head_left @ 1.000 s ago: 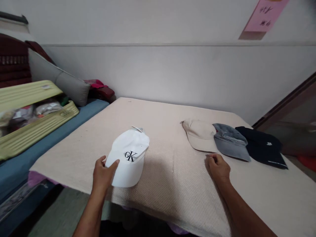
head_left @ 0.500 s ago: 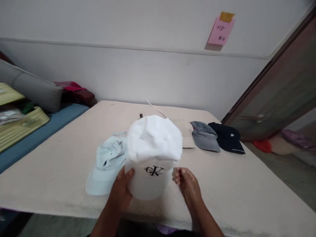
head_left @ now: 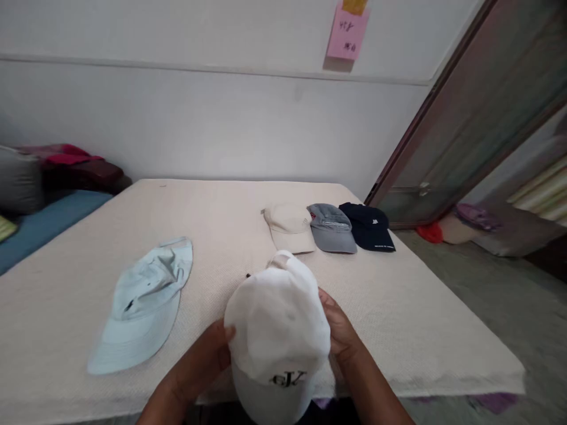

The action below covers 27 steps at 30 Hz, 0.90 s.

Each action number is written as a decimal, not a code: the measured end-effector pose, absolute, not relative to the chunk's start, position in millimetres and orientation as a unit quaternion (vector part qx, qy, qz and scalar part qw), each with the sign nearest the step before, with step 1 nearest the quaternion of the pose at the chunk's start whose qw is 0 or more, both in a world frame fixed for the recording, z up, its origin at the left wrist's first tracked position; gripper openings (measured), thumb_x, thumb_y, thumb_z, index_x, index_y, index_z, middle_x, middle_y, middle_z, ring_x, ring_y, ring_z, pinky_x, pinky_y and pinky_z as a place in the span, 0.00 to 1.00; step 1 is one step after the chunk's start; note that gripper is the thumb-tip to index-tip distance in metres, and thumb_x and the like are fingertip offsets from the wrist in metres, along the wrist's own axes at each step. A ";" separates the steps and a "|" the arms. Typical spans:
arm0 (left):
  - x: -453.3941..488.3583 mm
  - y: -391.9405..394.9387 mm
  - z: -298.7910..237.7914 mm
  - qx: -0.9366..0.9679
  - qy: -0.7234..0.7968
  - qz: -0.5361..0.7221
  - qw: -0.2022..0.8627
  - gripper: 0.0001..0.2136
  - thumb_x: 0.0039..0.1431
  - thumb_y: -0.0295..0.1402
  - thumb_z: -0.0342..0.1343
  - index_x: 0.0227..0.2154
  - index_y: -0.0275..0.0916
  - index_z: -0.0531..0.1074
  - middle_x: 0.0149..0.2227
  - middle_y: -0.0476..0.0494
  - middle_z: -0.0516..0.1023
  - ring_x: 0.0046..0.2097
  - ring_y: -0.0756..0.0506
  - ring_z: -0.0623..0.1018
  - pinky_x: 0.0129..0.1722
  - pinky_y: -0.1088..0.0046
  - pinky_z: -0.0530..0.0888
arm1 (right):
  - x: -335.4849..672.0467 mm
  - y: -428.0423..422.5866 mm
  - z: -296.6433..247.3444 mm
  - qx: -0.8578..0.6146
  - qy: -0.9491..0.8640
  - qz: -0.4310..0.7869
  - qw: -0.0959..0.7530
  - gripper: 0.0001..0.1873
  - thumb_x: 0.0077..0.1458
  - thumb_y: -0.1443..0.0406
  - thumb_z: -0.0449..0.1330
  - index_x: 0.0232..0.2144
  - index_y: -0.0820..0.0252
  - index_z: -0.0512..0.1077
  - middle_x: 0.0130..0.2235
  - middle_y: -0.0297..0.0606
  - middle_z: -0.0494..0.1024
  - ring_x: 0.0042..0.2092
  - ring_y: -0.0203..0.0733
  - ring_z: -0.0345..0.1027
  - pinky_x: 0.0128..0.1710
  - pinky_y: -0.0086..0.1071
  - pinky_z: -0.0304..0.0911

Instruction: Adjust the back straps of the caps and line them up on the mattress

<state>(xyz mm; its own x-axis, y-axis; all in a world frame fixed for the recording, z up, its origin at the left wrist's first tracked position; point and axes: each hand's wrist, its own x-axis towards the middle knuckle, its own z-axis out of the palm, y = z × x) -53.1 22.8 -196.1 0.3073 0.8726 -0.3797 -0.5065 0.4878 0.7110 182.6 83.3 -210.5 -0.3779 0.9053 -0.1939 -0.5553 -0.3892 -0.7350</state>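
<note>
A white baseball cap [head_left: 277, 321] with dark "CK" letters is held over the table's near edge, its brim pointing down toward me. My left hand [head_left: 216, 348] grips its left side, thumb at the crown. On the opposite side my right hand [head_left: 339, 327] holds the cap, with its fingertips partly hidden behind the fabric. To the left lies a pale blue cap [head_left: 144, 301] with a small dark emblem and a crumpled crown. Farther back, a cream cap [head_left: 290, 227], a grey cap [head_left: 332, 227] and a navy cap [head_left: 367, 227] sit in a row.
The table [head_left: 420, 342] has a cream textured cover and meets a white wall [head_left: 221, 124]. A pink note [head_left: 348, 35] is stuck on that wall. A grey cushion [head_left: 20, 180] and dark red items [head_left: 88, 171] rest at the far left. A door [head_left: 447, 130] stands at right.
The white cap has come lower and nearer to me, tilting to show its crown. My right hand, apart from the cap before, now holds its right side. The view has shifted right.
</note>
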 end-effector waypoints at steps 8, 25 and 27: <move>-49.9 44.2 -183.8 0.130 0.414 0.570 0.698 0.10 0.44 0.24 0.60 0.33 0.36 0.77 0.27 0.44 0.80 0.27 0.45 0.78 0.28 0.72 0.74 | 203.9 63.8 -218.7 -0.265 -0.347 0.841 0.319 0.10 0.37 0.71 0.68 0.29 0.63 0.77 0.29 0.35 0.78 0.29 0.33 0.70 0.32 0.25 0.63; -13.9 27.1 -207.7 0.284 0.425 0.362 0.780 0.15 0.49 0.25 0.59 0.42 0.36 0.76 0.31 0.39 0.80 0.29 0.43 0.78 0.30 0.70 0.71 | 212.4 78.5 -206.7 -0.305 -0.340 0.786 0.417 0.06 0.50 0.65 0.60 0.31 0.62 0.69 0.22 0.28 0.65 0.17 0.24 0.46 0.17 0.22 0.42; -11.2 30.0 -208.8 0.281 0.420 0.373 0.778 0.15 0.50 0.26 0.58 0.43 0.37 0.76 0.31 0.40 0.80 0.30 0.43 0.78 0.32 0.70 0.71 | 207.9 78.1 -207.8 -0.334 -0.346 0.782 0.397 0.09 0.53 0.61 0.58 0.31 0.63 0.69 0.21 0.28 0.64 0.16 0.23 0.44 0.16 0.23 0.38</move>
<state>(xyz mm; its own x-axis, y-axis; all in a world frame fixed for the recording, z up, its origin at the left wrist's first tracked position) -11.2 30.0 -208.8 0.3691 0.8167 -0.4436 -0.3458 0.5637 0.7501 207.9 78.1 -207.8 -0.4619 0.8521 -0.2463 -0.3902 -0.4445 -0.8063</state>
